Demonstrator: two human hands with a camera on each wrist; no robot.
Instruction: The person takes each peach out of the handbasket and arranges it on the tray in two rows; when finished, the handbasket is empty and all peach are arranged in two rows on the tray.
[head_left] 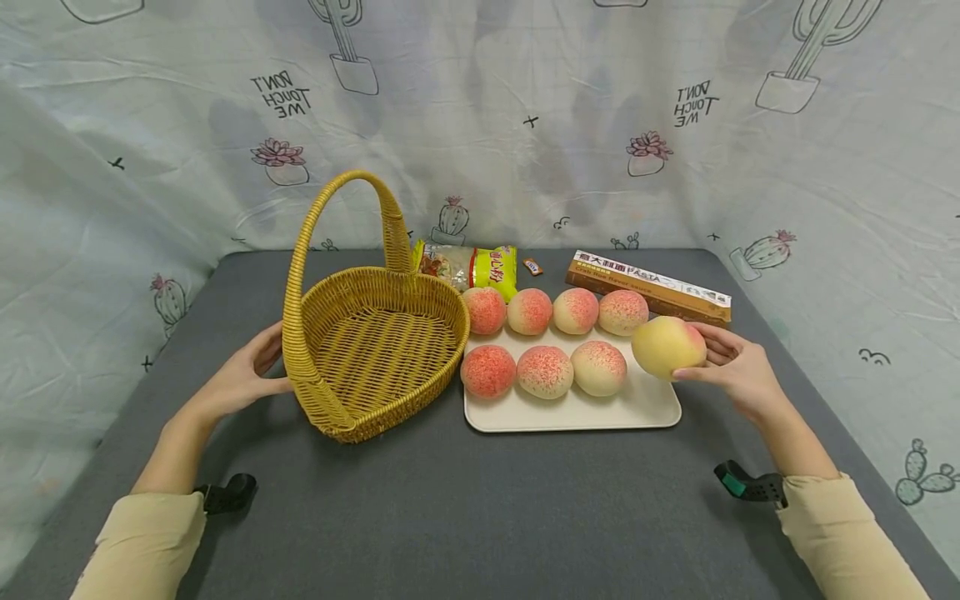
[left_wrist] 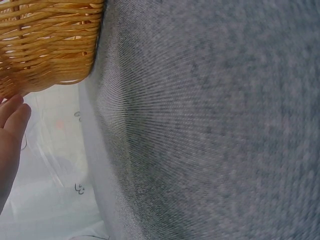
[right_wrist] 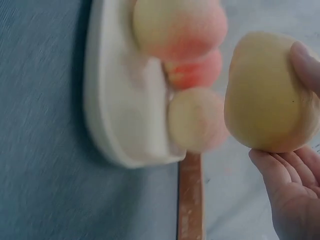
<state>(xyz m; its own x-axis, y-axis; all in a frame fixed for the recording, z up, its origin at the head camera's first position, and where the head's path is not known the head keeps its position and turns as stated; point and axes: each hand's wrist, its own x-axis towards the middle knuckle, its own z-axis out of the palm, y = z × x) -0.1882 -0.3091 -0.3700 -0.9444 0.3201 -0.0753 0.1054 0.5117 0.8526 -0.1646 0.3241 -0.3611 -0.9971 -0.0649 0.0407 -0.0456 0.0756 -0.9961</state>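
A golden wicker basket (head_left: 382, 350) with a tall arched handle stands left of the middle; nothing lies inside it. My left hand (head_left: 238, 379) touches its outer left side, and in the left wrist view the fingers (left_wrist: 17, 117) look fairly straight against the weave (left_wrist: 50, 50). On the right, my right hand (head_left: 731, 367) holds a yellow peach (head_left: 663, 348) with a pink blush between thumb and fingers. That peach (right_wrist: 267, 95) is raised over the right end of a white tray (head_left: 570, 417). Several red-speckled peaches (head_left: 545, 372) sit on the tray in two rows.
Behind the tray lie a yellow-green food packet (head_left: 491, 268), a small orange wrapper (head_left: 532, 267) and a long brown pasta box (head_left: 652, 287). The grey table (head_left: 480, 508) meets a patterned white curtain (head_left: 480, 108) at the back and sides.
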